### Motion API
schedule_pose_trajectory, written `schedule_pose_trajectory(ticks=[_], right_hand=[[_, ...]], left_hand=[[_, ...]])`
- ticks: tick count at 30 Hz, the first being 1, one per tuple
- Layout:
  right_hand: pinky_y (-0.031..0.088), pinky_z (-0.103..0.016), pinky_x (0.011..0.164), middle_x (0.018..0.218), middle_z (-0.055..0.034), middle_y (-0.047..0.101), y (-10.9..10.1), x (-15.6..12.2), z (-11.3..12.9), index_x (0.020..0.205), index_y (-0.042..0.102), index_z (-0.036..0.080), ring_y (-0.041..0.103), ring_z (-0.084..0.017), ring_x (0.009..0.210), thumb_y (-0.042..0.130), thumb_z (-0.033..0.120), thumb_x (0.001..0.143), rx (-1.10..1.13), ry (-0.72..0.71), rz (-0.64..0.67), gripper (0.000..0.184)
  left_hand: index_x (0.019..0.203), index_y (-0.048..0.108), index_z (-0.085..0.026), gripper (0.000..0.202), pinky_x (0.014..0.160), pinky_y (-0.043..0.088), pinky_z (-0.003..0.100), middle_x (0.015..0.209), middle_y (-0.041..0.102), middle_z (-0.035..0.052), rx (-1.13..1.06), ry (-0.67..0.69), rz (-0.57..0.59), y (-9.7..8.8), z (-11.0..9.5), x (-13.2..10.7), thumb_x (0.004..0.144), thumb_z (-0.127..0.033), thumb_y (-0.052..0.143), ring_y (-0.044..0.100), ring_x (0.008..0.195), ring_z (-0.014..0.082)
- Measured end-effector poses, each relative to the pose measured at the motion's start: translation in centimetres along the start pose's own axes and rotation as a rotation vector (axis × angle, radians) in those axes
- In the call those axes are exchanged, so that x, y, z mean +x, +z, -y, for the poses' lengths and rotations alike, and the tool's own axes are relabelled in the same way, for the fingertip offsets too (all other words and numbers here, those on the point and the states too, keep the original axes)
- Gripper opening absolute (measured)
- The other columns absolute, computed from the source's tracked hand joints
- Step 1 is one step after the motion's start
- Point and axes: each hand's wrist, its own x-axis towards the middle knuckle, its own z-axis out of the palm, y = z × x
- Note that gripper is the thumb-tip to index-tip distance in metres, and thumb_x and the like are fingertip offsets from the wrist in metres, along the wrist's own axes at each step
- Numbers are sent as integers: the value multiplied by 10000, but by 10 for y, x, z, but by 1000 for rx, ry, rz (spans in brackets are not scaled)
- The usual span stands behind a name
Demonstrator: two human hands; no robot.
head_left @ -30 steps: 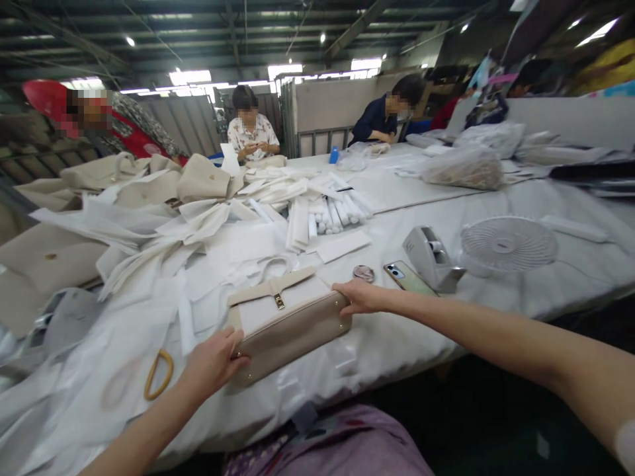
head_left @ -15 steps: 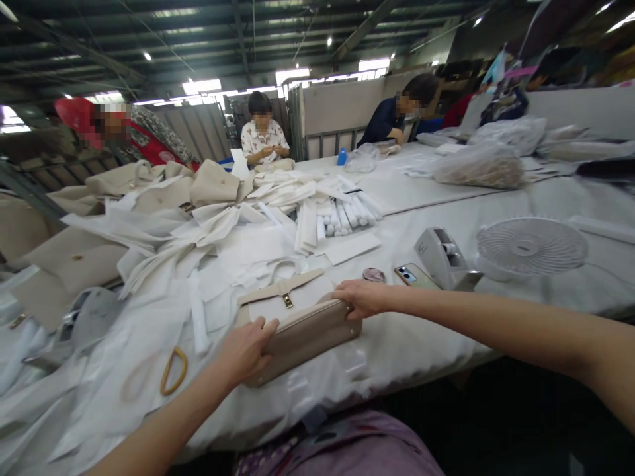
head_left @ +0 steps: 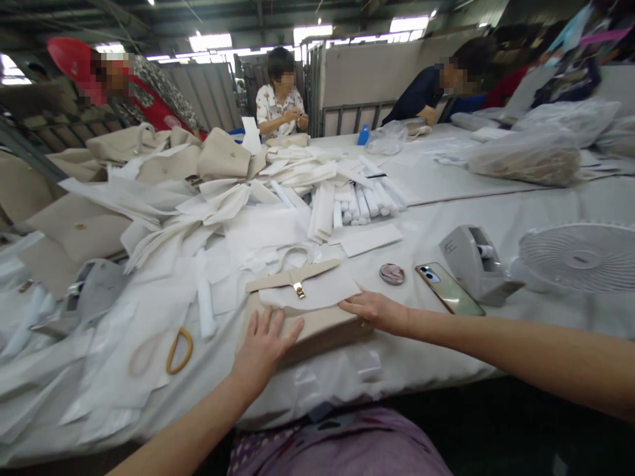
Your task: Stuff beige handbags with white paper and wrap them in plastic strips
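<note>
A beige handbag (head_left: 317,324) with a gold clasp and a white sheet tucked under its strap lies flat on the white table (head_left: 431,357) in front of me. My left hand (head_left: 265,340) rests open on the bag's near left part, fingers spread flat. My right hand (head_left: 378,311) lies on the bag's right end, fingers stretched toward the white sheet. Neither hand is closed round anything.
A phone (head_left: 449,288), a small round tin (head_left: 391,273), a tape dispenser (head_left: 473,263) and a white fan (head_left: 578,254) lie to the right. White wrapping sheets, paper rolls (head_left: 362,201) and more beige bags (head_left: 223,157) fill the left and back. A yellow ring (head_left: 179,349) lies left. Three people work across the table.
The bag has gone from tilted on its edge to lying flat. My left hand moved from gripping its left end to resting open on top. My right hand stays at the right end.
</note>
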Motion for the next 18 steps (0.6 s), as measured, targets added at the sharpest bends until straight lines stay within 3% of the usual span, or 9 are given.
schedule_pose_trajectory(ticks=[3, 6, 10, 13, 16, 18], right_hand=[[499, -361, 847, 967, -137, 673, 9, -4, -1, 1242, 557, 112, 627, -215, 924, 390, 77, 904, -74, -106, -102, 379], [435, -445, 972, 1166, -154, 628, 18, -7, -5, 1299, 521, 159, 561, -245, 1119, 372, 86, 912, -126, -168, -184, 421], [467, -464, 906, 1171, -170, 624, 25, 0, -5, 1343, 475, 144, 598, -278, 1058, 424, 39, 773, -191, -102, -129, 581], [521, -418, 755, 1048, -166, 668, 18, 20, 7, 1268, 531, 122, 654, -292, 897, 509, 80, 703, -200, 20, 27, 567], [519, -378, 684, 906, -133, 697, 1, 49, 28, 1115, 610, 135, 670, -285, 796, 566, 122, 718, -190, 106, 168, 400], [509, -356, 707, 902, -119, 706, -14, 69, 39, 1016, 638, 154, 672, -276, 818, 579, 156, 753, -139, 125, 229, 270]], left_hand=[[1444, 251, -332, 600, 1041, 348, 534, 1404, 455, 130, 70, 17, -114, 13, -9, -9, 898, -194, 457, 408, 1303, 341], [1436, 294, -290, 512, 1047, 370, 459, 1400, 472, 125, 73, 35, -164, 21, -16, -13, 937, -267, 409, 445, 1286, 300], [1452, 172, -409, 566, 996, 419, 435, 1338, 533, 79, 17, -38, -187, 20, -31, -2, 945, -311, 403, 553, 1178, 269], [1446, 110, -442, 566, 921, 465, 429, 1263, 577, 111, -91, -86, -87, 4, -40, 18, 960, -281, 350, 617, 1073, 248], [1419, 269, -301, 466, 813, 507, 392, 1106, 642, 160, -229, -99, 96, -17, -33, 38, 961, -215, 280, 654, 949, 238], [1345, 381, -259, 402, 737, 519, 349, 965, 682, 119, -289, -68, 148, -27, -17, 47, 948, -224, 325, 669, 844, 226]])
